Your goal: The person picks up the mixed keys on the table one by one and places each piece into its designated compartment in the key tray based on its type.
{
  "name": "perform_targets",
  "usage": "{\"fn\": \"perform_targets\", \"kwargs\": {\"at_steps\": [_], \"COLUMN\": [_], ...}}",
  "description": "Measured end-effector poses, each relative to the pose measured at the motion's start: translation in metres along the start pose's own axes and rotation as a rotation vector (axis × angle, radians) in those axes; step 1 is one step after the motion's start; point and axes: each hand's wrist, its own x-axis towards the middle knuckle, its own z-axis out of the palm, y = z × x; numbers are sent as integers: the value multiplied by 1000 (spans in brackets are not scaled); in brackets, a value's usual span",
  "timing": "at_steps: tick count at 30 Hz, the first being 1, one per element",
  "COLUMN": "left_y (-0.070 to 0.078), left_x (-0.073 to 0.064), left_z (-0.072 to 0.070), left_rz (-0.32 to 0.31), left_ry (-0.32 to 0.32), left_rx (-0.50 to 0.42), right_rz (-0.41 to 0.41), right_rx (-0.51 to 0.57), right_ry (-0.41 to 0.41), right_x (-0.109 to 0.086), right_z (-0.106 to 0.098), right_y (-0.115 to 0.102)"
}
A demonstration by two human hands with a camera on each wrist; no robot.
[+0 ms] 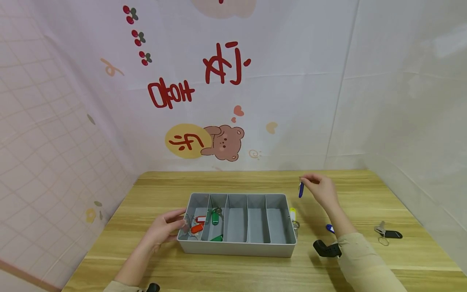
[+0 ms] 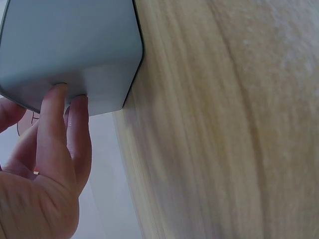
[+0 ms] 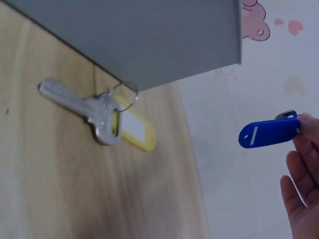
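Blue tag (image 1: 301, 190) in right grip (image 1: 322, 190)

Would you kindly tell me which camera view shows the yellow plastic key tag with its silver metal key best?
The right wrist view: the yellow plastic key tag and silver metal key appear large there. The head view shows them small, beside the grey compartmented tray; the left wrist view misses them.

1 tray (image 1: 237, 249) w/ 5 compts (image 1: 236, 225); 2 red tags (image 1: 197, 228), 2 grn tags (image 1: 215, 218), 2 blue tags (image 3: 269, 133), 1 yel tag (image 3: 138, 128), 1 blk tag (image 1: 393, 234) (8 tot.); 2 hands (image 1: 165, 228).
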Motion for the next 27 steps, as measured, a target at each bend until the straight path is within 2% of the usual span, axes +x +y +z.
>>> {"fn": "perform_targets", "kwargs": {"at_steps": [9, 16, 27], "left_y": [-1, 0, 0], "left_x": [0, -1, 1], "left_z": [-1, 0, 1], "left_rz": [7, -7, -6], "left_ry": [-13, 8, 18], "left_rx": [-4, -4, 3], "right_rz": [-9, -55, -80], "right_rx": [27, 53, 79], "right_ry": [2, 17, 9], "right_x": [3, 5, 5], "right_z": [-4, -7, -5], "right_y": [-20, -35, -55]}}
